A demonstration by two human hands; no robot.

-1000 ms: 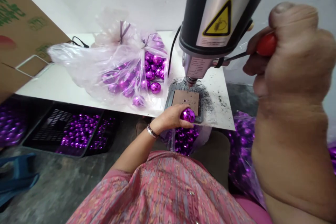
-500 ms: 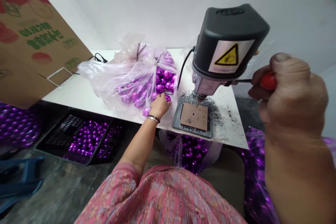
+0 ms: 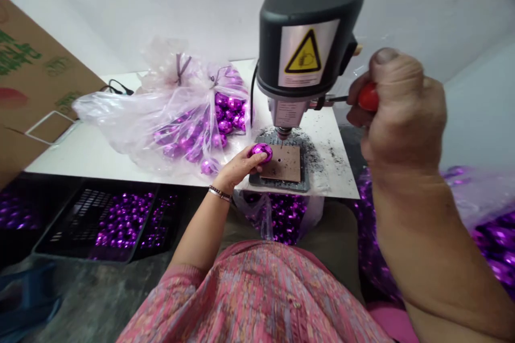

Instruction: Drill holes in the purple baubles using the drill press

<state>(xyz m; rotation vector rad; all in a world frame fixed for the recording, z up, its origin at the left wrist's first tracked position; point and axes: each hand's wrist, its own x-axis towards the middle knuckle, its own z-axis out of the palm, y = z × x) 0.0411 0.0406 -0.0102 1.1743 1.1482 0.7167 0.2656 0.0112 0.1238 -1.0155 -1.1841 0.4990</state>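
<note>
My left hand [image 3: 237, 168] is shut on a shiny purple bauble [image 3: 260, 153], holding it just left of a brown square plate [image 3: 285, 163] with a small central hole. The plate lies on the grey metal base [image 3: 277, 185] of a bench drill [image 3: 308, 32], below its chuck and bit [image 3: 282, 131]. My right hand [image 3: 398, 112] grips a red-handled tool [image 3: 368, 97], whose thin metal shaft reaches toward the drill's side. Its tip is hidden behind the drill head.
A clear plastic bag of purple baubles [image 3: 120, 107] lies left of the drill on a white table [image 3: 333, 171], with dark grit around the base. Below are a black crate of baubles [image 3: 120, 220] and more bagged baubles. A cardboard sheet [image 3: 24, 75] juts in at left.
My left hand has moved from the bag back to the plate's left edge, with a bauble in it. My right hand still holds the red-handled tool. The view has shifted.
</note>
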